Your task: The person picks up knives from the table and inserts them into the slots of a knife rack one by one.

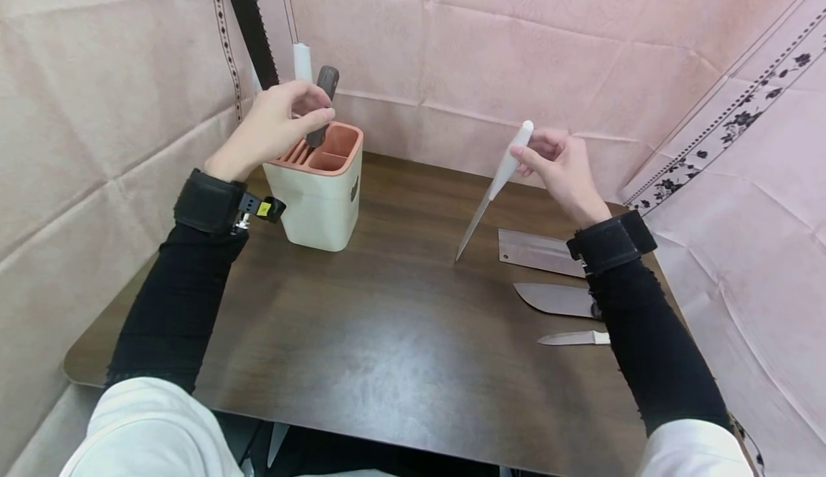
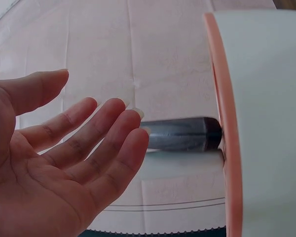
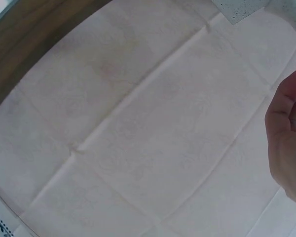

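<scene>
My left hand (image 1: 277,120) is beside a dark handle (image 1: 328,84) that stands up from a slot of a pale green knife holder (image 1: 316,208) with an orange top. In the left wrist view its fingers are spread and loosely bent, and the dark handle (image 2: 180,134) lies beyond the fingertips without being gripped. A white handle (image 1: 302,61) stands behind it in the holder. My right hand (image 1: 564,170) pinches a knife (image 1: 505,166) by its white handle, the thin blade slanting down over the table. Only part of the right hand (image 3: 288,143) shows in the right wrist view.
On the brown table (image 1: 361,362), at the right, lie a cleaver (image 1: 538,251), a broad curved knife (image 1: 555,298) and a small white-handled knife (image 1: 574,338), their right ends partly behind my forearm. Pink cloth (image 1: 477,54) hangs behind and at both sides.
</scene>
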A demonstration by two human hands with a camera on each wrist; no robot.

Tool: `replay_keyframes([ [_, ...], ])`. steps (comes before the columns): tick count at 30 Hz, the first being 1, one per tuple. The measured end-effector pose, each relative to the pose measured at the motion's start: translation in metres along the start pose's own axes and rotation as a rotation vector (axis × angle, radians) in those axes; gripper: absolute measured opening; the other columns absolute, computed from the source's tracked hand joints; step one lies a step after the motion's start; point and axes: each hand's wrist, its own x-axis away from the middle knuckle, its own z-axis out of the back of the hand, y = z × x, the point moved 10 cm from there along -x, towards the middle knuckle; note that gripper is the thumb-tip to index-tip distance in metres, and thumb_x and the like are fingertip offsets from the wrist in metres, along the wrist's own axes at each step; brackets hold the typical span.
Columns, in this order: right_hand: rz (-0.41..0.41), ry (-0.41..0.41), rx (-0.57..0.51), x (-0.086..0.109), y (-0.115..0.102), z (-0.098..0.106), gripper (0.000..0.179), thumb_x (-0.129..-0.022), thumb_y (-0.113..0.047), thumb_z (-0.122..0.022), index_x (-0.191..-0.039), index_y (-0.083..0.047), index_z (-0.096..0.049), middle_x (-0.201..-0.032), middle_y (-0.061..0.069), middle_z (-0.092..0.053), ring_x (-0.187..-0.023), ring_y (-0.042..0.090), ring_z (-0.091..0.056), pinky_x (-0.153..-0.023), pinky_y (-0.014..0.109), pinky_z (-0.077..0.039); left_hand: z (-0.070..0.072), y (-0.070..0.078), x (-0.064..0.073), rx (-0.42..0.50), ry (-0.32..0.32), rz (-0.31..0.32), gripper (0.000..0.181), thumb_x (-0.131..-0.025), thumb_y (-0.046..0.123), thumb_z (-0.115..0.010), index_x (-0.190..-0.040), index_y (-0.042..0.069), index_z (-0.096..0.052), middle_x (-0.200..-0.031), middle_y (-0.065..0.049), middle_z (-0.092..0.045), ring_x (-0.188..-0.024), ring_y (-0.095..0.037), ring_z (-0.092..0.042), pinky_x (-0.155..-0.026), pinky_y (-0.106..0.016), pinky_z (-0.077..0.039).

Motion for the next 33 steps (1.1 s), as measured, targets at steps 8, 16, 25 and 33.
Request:
replay_keyframes([
  [8,-0.014,-0.015,-0.007,-0.006,-0.010,-0.005,0.029,-0.085,-0.015,-0.073,-0.109,0.001,-0.067,-0.086,-0.004,-0.074,-0.064,0.012,-0.064,-0.062,0.020,-0.053,-0.009,0.003,0.000,0.002,-0.039,-0.017,0.039,-0.099,0.031,-0.050,-0.126,0.003,-0.053,-0.119,-0.017,-0.060,-0.110,-0.027,-0.053,-0.097,-0.046,-0.039],
  [16,-0.003,-0.037,0.015,-0.012,-0.021,-0.014,0.023,-0.085,-0.016,-0.074,-0.104,-0.005,-0.069,-0.081,-0.003,-0.072,-0.062,0.012,-0.063,-0.061,0.020,-0.052,-0.019,0.012,-0.005,0.013,-0.059,-0.033,0.038,-0.099,0.029,-0.051,-0.125,0.002,-0.054,-0.120,-0.019,-0.060,-0.111,-0.029,-0.056,-0.098,-0.047,-0.039],
  [25,0.011,-0.052,0.011,-0.015,-0.029,-0.024,0.022,-0.086,-0.014,-0.072,-0.104,-0.003,-0.069,-0.080,-0.003,-0.072,-0.061,0.012,-0.061,-0.061,0.020,-0.051,-0.036,0.020,-0.011,0.007,-0.080,-0.073,0.036,-0.098,0.028,-0.054,-0.124,0.003,-0.056,-0.118,-0.016,-0.063,-0.107,-0.026,-0.057,-0.095,-0.042,-0.042],
  [33,-0.004,-0.074,0.014,-0.017,-0.034,-0.031,0.022,-0.086,-0.013,-0.073,-0.103,-0.002,-0.068,-0.079,-0.003,-0.071,-0.061,0.013,-0.062,-0.062,0.020,-0.052,-0.049,0.026,-0.013,0.030,-0.117,-0.099,0.036,-0.098,0.026,-0.055,-0.124,0.002,-0.055,-0.118,-0.016,-0.061,-0.111,-0.026,-0.055,-0.102,-0.043,-0.040],
])
